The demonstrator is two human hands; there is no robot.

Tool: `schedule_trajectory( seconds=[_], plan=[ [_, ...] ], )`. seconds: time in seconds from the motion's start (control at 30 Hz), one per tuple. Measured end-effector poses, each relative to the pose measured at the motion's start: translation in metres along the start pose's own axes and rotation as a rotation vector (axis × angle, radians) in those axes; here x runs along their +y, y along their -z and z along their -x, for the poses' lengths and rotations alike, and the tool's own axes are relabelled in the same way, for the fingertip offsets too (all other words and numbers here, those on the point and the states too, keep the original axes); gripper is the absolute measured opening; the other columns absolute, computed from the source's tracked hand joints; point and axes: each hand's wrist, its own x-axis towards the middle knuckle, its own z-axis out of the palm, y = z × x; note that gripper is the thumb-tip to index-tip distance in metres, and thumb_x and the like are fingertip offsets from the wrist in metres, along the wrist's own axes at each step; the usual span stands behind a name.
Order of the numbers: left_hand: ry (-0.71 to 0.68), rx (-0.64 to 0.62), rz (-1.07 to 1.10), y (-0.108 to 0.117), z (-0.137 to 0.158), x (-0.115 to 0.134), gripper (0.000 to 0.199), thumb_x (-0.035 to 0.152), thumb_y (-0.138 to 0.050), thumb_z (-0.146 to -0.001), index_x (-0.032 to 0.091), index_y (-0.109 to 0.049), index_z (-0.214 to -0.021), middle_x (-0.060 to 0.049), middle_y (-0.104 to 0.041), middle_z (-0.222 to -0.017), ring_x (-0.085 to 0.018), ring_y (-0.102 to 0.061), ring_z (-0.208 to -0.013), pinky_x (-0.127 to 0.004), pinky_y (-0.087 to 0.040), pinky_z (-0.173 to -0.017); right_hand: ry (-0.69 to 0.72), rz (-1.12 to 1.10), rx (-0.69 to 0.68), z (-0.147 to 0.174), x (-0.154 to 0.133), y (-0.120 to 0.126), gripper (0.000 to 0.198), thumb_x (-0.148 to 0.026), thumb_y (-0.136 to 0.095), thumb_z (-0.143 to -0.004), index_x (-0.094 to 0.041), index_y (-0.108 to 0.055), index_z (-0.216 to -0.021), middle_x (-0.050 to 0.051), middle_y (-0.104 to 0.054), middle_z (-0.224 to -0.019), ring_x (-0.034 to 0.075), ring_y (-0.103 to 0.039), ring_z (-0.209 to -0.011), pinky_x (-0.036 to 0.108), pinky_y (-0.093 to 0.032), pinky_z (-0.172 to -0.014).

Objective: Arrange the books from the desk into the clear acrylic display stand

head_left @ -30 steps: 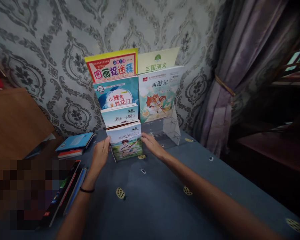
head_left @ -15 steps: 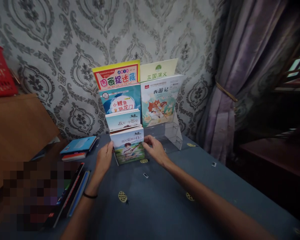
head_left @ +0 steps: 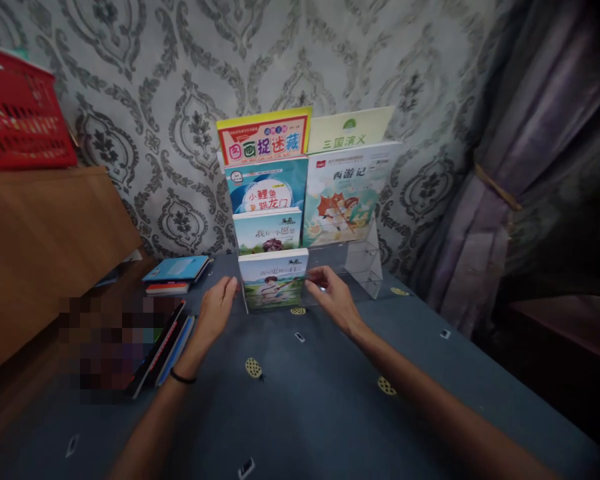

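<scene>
The front book [head_left: 273, 280], with a figure in a green landscape on its cover, stands in the lowest tier of a clear rack [head_left: 364, 267]. My left hand [head_left: 219, 310] is just left of it, holding nothing, fingers loosely extended. On the other side, my right hand [head_left: 336, 301] has its thumb and fingers apart at the book's right edge; whether a fingertip still touches is unclear. Behind stand a pale-blue book [head_left: 267, 233], a teal book [head_left: 265, 187] and a yellow-edged book [head_left: 265, 137]. The rack's right column holds a white-topped book [head_left: 347, 200] before a cream one [head_left: 350, 133].
Two small stacked books [head_left: 177, 269] lie left of the rack on the blue tablecloth [head_left: 320, 413]. Nearer me, a pile of books [head_left: 175, 347] is partly pixelated. A red basket [head_left: 25, 113] sits on a brown box-like surface [head_left: 55, 247]; a curtain [head_left: 500, 207] hangs at right.
The front book has settled lower and more of the book behind it shows. My left hand has come away from its side, and my right hand has loosened. The view has shifted left.
</scene>
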Motion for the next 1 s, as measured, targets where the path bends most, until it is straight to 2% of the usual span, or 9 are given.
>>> schedule_trajectory(
  seconds=[0.1, 0.23, 0.4, 0.5, 0.57, 0.7, 0.8, 0.9, 1.0],
  plan=[
    [-0.027, -0.025, -0.171, 0.008, 0.021, -0.006, 0.036, 0.038, -0.032, -0.101, 0.019, -0.061, -0.091, -0.006, -0.070, -0.089, -0.020, -0.065, -0.084, -0.032, -0.048, -0.079, -0.007, 0.001, -0.024, 0.006, 0.001, 0.003, 0.029, -0.045, -0.059, -0.077, -0.022, -0.058, -0.095, 0.009, -0.070, -0.092, 0.026, -0.068, -0.086, 0.046, -0.053, -0.084],
    [0.008, -0.030, -0.591, 0.029, 0.052, -0.019, 0.028, 0.030, -0.039, -0.101, 0.016, -0.063, -0.107, -0.012, -0.068, -0.110, -0.025, -0.061, -0.106, -0.038, -0.047, -0.093, -0.007, 0.017, -0.042, 0.013, 0.003, 0.006, 0.031, -0.049, -0.060, -0.076, -0.023, -0.059, -0.094, 0.010, -0.071, -0.092, 0.028, -0.068, -0.086, 0.047, -0.054, -0.083],
    [0.255, -0.051, -0.994, 0.077, 0.084, -0.052, 0.040, 0.037, -0.044, -0.100, 0.012, -0.056, -0.129, -0.021, -0.057, -0.138, -0.035, -0.052, -0.127, -0.049, -0.043, -0.104, -0.006, 0.060, -0.076, 0.030, 0.002, 0.005, 0.030, -0.052, -0.061, -0.077, -0.025, -0.061, -0.089, 0.010, -0.072, -0.090, 0.030, -0.069, -0.084, 0.046, -0.056, -0.076],
    [0.458, -0.154, -1.006, 0.103, 0.095, -0.070, 0.053, 0.048, -0.043, -0.099, 0.010, -0.052, -0.135, -0.025, -0.056, -0.140, -0.040, -0.051, -0.130, -0.056, -0.047, -0.099, 0.015, 0.077, -0.154, 0.048, -0.001, -0.002, 0.025, -0.051, -0.059, -0.079, -0.027, -0.063, -0.085, 0.009, -0.073, -0.086, 0.030, -0.070, -0.082, 0.043, -0.056, -0.068],
    [0.530, -0.219, -0.984, 0.115, 0.100, -0.076, 0.059, 0.054, -0.040, -0.099, 0.009, -0.052, -0.135, -0.026, -0.055, -0.140, -0.042, -0.052, -0.131, -0.058, -0.049, -0.096, 0.039, 0.079, -0.235, 0.062, -0.005, -0.011, 0.021, -0.048, -0.057, -0.081, -0.028, -0.063, -0.084, 0.008, -0.073, -0.086, 0.030, -0.070, -0.081, 0.041, -0.055, -0.064],
    [0.529, -0.339, -0.975, 0.127, 0.111, -0.076, 0.065, 0.054, -0.036, -0.099, 0.008, -0.046, -0.144, -0.028, -0.049, -0.147, -0.045, -0.050, -0.134, -0.059, -0.048, -0.098, 0.111, 0.118, -0.384, 0.088, -0.017, -0.028, 0.018, -0.043, -0.053, -0.084, -0.029, -0.063, -0.083, 0.006, -0.071, -0.082, 0.028, -0.068, -0.075, 0.042, -0.055, -0.066],
    [0.488, -0.448, -0.960, 0.133, 0.123, -0.073, 0.074, 0.057, -0.042, -0.096, 0.008, -0.036, -0.152, -0.028, -0.040, -0.155, -0.044, -0.041, -0.142, -0.055, -0.043, -0.106, 0.186, 0.154, -0.490, 0.102, -0.026, -0.038, 0.020, -0.042, -0.050, -0.087, -0.029, -0.064, -0.082, 0.006, -0.070, -0.082, 0.027, -0.067, -0.078, 0.044, -0.055, -0.072],
    [0.479, -0.534, -0.997, 0.137, 0.134, -0.068, 0.076, 0.044, -0.052, -0.094, 0.007, -0.029, -0.156, -0.028, -0.031, -0.160, -0.045, -0.032, -0.147, -0.054, -0.042, -0.109, 0.242, 0.167, -0.568, 0.111, -0.030, -0.043, 0.023, -0.039, -0.046, -0.091, -0.027, -0.065, -0.084, 0.007, -0.069, -0.084, 0.027, -0.066, -0.082, 0.046, -0.055, -0.079],
    [0.442, -0.562, -1.061, 0.140, 0.141, -0.055, 0.064, 0.015, -0.044, -0.092, 0.002, -0.031, -0.154, -0.030, -0.036, -0.157, -0.042, -0.038, -0.145, -0.050, -0.043, -0.109, 0.271, 0.165, -0.594, 0.117, -0.030, -0.045, 0.025, -0.037, -0.045, -0.092, -0.026, -0.065, -0.085, 0.008, -0.068, -0.085, 0.026, -0.066, -0.081, 0.045, -0.056, -0.077]
  ],
)
